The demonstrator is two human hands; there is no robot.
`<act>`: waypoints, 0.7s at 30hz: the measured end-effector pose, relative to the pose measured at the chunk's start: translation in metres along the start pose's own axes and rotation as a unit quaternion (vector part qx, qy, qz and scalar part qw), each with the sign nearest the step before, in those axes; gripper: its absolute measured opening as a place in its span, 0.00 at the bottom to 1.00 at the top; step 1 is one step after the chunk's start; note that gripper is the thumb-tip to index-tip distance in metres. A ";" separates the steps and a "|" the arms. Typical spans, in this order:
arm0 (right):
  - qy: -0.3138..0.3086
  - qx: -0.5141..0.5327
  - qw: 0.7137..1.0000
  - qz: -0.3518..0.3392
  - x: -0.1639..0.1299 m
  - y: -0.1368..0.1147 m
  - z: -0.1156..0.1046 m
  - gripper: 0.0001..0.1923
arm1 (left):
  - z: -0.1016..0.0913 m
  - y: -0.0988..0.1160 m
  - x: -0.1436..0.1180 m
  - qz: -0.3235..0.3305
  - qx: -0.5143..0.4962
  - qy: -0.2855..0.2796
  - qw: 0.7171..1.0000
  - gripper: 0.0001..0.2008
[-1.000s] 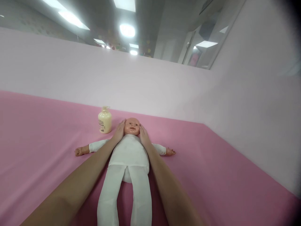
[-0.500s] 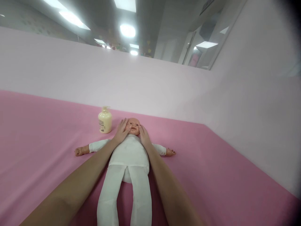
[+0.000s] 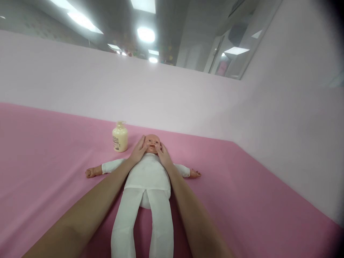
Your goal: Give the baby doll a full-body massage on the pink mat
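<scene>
Hands cup the head of a baby doll [image 3: 148, 175] lying face-up in a white suit on the pink worktop [image 3: 40, 150], left hand [image 3: 139, 150] and right hand [image 3: 162, 154] open with fingers on its cheeks, a cream pump bottle [image 3: 119, 138] just beside.

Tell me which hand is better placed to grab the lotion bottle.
Probably the left hand: it rests on the doll's head on the side where the pump bottle stands. The right hand is on the far cheek and would have to cross over the doll.
</scene>
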State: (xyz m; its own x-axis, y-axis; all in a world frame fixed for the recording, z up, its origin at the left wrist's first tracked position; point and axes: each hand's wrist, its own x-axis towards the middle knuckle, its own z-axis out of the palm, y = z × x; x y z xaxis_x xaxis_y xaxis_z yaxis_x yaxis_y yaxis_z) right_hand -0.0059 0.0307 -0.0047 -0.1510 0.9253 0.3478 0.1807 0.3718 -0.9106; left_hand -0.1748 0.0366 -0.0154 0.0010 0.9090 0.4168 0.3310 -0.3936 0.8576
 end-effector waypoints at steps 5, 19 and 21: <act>-0.015 -0.002 1.000 0.012 -0.002 -0.005 0.000 0.32 | 0.000 0.003 -0.001 -0.012 -0.002 0.002 1.000 0.37; -0.033 -0.005 0.999 -0.017 -0.001 -0.007 0.001 0.30 | 0.000 -0.005 0.003 -0.006 0.002 0.028 1.000 0.36; -0.025 -0.015 0.999 -0.012 0.000 -0.004 0.000 0.31 | 0.001 -0.007 0.003 -0.006 -0.003 0.024 1.000 0.36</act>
State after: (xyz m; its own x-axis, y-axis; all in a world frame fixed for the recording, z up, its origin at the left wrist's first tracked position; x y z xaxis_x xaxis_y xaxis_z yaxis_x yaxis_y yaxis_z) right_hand -0.0069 0.0292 -0.0017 -0.2038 0.9114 0.3575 0.2058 0.3969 -0.8945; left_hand -0.1764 0.0422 -0.0205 -0.0490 0.9060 0.4205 0.3257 -0.3835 0.8642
